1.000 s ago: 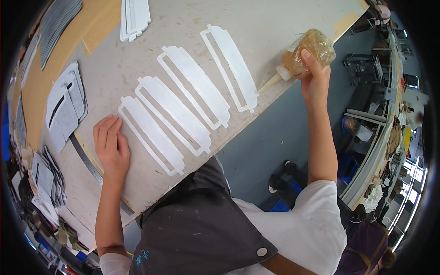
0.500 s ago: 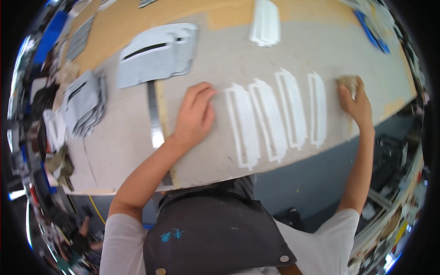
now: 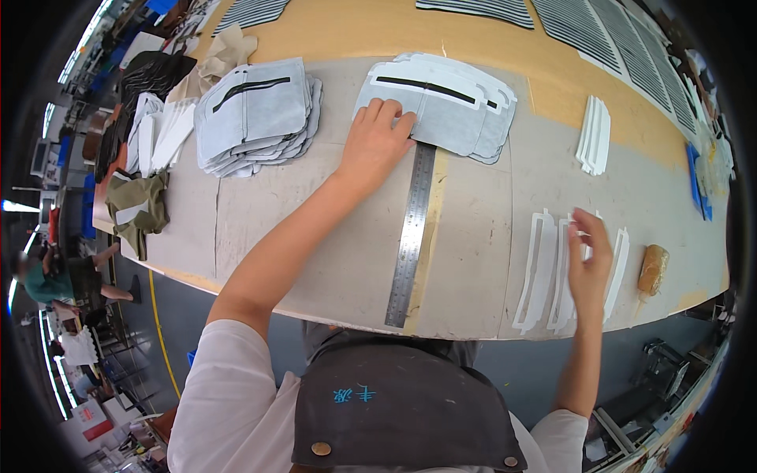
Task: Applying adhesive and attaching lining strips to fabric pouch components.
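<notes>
My left hand (image 3: 377, 146) is at the near edge of a small stack of grey fabric panels (image 3: 465, 126) with black slots framed in white. Its fingers are bent over the top panel's lower left part, thumb close to them; the fingertips' grip is partly hidden. My right hand (image 3: 591, 256) hovers over a row of white slotted strips (image 3: 538, 272), its fingers loosely bent and apart, with nothing seen in them. Right of that row, a tan block wrapped in clear film (image 3: 652, 272) lies on the table.
A steel ruler (image 3: 412, 236) lies fixed along the table below the panels. A taller pile of grey panels (image 3: 256, 118) sits left. White strips (image 3: 595, 134) are stacked far right, near a blue-handled tool (image 3: 698, 181). Olive cloth (image 3: 138, 209) lies at the left edge.
My right hand has let go of the tan block and moved left over the white strips. My left hand has gone from the bare table to the grey panels. The view has shifted left.
</notes>
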`<move>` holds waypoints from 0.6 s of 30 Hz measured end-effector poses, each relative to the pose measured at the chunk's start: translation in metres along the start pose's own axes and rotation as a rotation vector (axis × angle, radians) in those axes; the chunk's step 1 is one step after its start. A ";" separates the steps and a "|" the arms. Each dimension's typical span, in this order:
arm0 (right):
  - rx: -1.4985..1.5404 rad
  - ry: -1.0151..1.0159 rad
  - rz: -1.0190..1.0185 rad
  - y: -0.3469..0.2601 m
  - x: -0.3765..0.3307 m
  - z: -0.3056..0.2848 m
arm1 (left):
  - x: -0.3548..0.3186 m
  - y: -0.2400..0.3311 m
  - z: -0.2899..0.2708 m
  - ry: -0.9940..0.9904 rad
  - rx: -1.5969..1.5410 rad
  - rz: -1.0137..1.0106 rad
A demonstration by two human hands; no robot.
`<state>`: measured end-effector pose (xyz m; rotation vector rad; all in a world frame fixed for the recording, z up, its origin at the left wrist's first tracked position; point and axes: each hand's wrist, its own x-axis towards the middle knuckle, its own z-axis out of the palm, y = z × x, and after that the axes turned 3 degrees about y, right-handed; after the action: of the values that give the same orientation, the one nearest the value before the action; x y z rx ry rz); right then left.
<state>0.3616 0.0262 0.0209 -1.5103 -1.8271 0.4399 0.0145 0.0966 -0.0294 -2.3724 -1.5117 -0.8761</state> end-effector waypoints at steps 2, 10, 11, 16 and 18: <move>0.092 -0.055 0.002 -0.025 -0.001 0.028 | 0.011 -0.010 0.002 -0.012 -0.022 0.034; 0.244 -0.179 -0.024 -0.073 -0.024 0.079 | 0.017 -0.022 -0.010 -0.005 -0.136 0.088; 0.250 -0.181 -0.036 -0.077 -0.029 0.080 | 0.010 -0.024 -0.020 0.003 -0.113 0.067; 0.317 -0.187 0.000 -0.086 -0.039 0.093 | -0.032 -0.069 -0.083 0.047 0.124 -0.128; 0.341 -0.215 -0.008 -0.092 -0.039 0.102 | -0.044 -0.085 -0.099 -0.013 0.261 -0.205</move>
<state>0.2270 -0.0166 0.0000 -1.2586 -1.8054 0.8909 -0.1106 0.0571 0.0129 -2.0714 -1.7771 -0.6556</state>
